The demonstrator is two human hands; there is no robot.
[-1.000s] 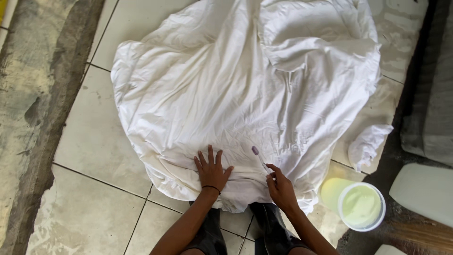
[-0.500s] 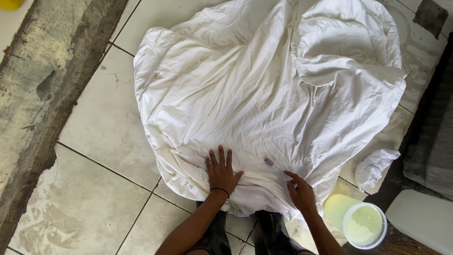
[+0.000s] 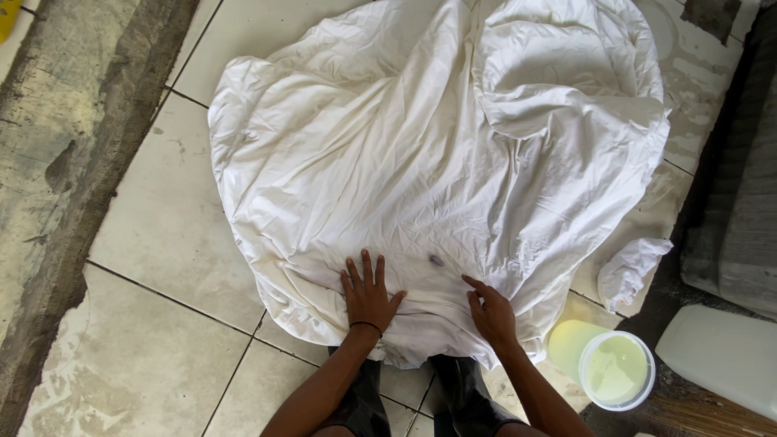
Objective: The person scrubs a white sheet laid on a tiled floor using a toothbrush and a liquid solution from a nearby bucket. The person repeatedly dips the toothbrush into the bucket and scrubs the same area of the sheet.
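Head view, cloth: large white sheet [image 3: 437, 178] lay spread and rumpled over the tiled floor [image 3: 162, 235], reaching from the far edge of the picture to the person's boots [image 3: 461, 396].
Head view, mark: small dark spot [image 3: 436, 260] sat on the sheet's near part, between the two hands and a little beyond them.
Head view, left hand: left hand [image 3: 368, 295] was pressed flat on the sheet, palm down, fingers spread wide, gripping nothing; a thin dark band circled the wrist.
Head view, right hand: right hand [image 3: 491, 311] rested on the sheet with fingers loosely bent and the index finger extended toward the spot; whether it pinched a fold could not be told.
Head view, stance: person crouched at the sheet's near hem, dark boots tucked just under the cloth edge.
Head view, vessels: round tub [image 3: 617, 370] of pale yellow-green liquid stood on the floor just right of the right forearm, apart from the sheet; a white jug [image 3: 720, 356] lay farther right.
Head view, surroundings: rough concrete strip [image 3: 73, 162] ran along the left of the tiles.
Step in hand, judged: cloth appeared to be held taut around the spot, which was being located for treatment.
Next move, judged: left palm would need to keep the fabric flat while the right hand worked exactly on the spot; the tub was within the right hand's reach.
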